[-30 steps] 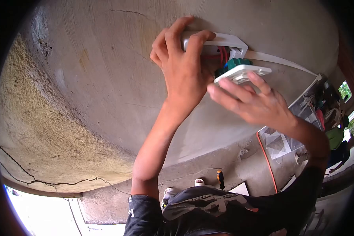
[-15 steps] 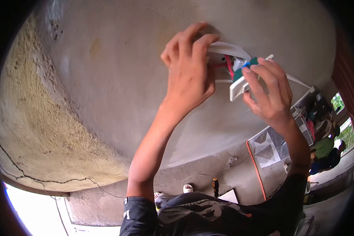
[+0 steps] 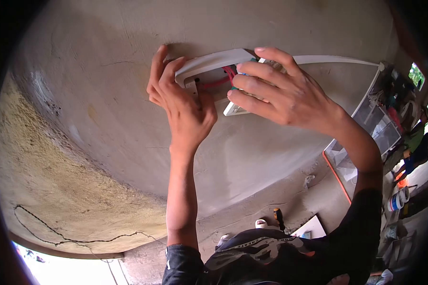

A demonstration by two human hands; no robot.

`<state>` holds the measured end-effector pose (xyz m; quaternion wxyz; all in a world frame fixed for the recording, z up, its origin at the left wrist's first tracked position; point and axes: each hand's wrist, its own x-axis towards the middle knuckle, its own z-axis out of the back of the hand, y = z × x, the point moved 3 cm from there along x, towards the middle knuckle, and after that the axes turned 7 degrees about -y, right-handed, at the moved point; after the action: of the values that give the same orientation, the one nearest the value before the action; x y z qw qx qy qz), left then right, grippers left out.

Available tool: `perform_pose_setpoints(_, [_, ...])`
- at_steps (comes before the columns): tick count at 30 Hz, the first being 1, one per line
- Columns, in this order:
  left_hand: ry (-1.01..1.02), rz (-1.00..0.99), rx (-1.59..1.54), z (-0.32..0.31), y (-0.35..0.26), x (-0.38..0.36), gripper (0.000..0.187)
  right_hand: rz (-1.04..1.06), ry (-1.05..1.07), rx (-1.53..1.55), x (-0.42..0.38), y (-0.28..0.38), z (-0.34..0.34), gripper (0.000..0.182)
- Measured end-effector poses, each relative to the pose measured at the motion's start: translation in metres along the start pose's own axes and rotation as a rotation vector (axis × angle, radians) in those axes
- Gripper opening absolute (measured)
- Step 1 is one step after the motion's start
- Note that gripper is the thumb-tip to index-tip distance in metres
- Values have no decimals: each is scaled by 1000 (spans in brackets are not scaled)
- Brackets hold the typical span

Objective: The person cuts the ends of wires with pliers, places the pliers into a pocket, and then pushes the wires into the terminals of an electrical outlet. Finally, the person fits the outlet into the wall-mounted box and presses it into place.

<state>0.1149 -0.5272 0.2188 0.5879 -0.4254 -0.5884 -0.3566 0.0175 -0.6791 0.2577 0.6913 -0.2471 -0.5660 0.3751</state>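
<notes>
A white electrical box (image 3: 214, 61) is on the grey wall, its front uncovered. Red wires (image 3: 218, 82) run inside it toward the right. My left hand (image 3: 180, 104) grips the box's left end, fingers bent over the upper edge and thumb at the opening. In my right hand (image 3: 287, 92) is a white faceplate (image 3: 234, 110) with green parts behind it, held tilted at the box's right end. My spread fingers lie across the plate and hide most of it, along with the far ends of the wires.
White trunking (image 3: 337, 59) runs along the wall from the box. A screwdriver (image 3: 278, 219) and a white board (image 3: 311, 229) are on the floor below. An orange strip (image 3: 336, 175) edges a clear panel at right. Another person (image 3: 416, 147) is at far right. A dark cable (image 3: 81, 242) hangs at lower left.
The view has shifted, with the box now further left in it. My right hand has turned over the faceplate, bringing it closer across the box's right end. My left hand stays at the left end.
</notes>
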Motion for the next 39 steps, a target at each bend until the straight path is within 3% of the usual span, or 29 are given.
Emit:
perform_pose_setpoints(10, [0, -23, 50, -2, 5, -2, 62, 31, -140, 81, -5, -6, -8, 14])
perform_pose_setpoints(18, [33, -70, -110, 4, 15, -1, 56, 85, -166, 120, -2, -17, -4, 14])
perform_pose_setpoints(20, [63, -82, -141, 5, 19, -1, 55, 117, -17, 289, 3, -20, 5, 42])
perform_pose_setpoints(21, [-1, -113, -160, 7, 20, -1, 48, 258, -78, 222, 1, -24, -7, 27])
perform_pose_setpoints(22, [-68, -144, -176, 5, 22, -2, 42, 266, -83, 254, 0, -26, -15, 27])
perform_pose_setpoints(23, [-335, -168, -23, -19, 22, -5, 25, 293, -162, 230, 0, -27, -18, 19])
perform_pose_setpoints(24, [-337, -148, 5, -5, 22, -8, 25, 319, -241, 205, 0, -27, -20, 11])
perform_pose_setpoints(26, [-15, -126, -5, 20, 19, -5, 31, 331, -249, 269, -2, -28, -21, 10])
perform_pose_setpoints(28, [-16, 4, 183, 29, -15, -4, 29, 272, -238, 296, 0, -32, -13, 9])
perform_pose_setpoints(30, [-30, -64, 403, 28, -11, -16, 26, 314, -199, 283, -2, -35, -10, 12])
perform_pose_setpoints(32, [-176, -114, 258, 22, -11, -23, 24, 232, 101, 340, 5, -35, 7, 59])
perform_pose_setpoints(33, [-275, -143, 283, 17, -10, -24, 21, 246, 111, 368, 4, -37, 4, 71])
perform_pose_setpoints(35, [-398, -165, 310, 12, -9, -23, 18, 268, 128, 403, 2, -45, 1, 73])
perform_pose_setpoints(39, [-361, -100, 332, 8, -18, -30, 19, 284, 183, 422, 10, -50, 3, 76])
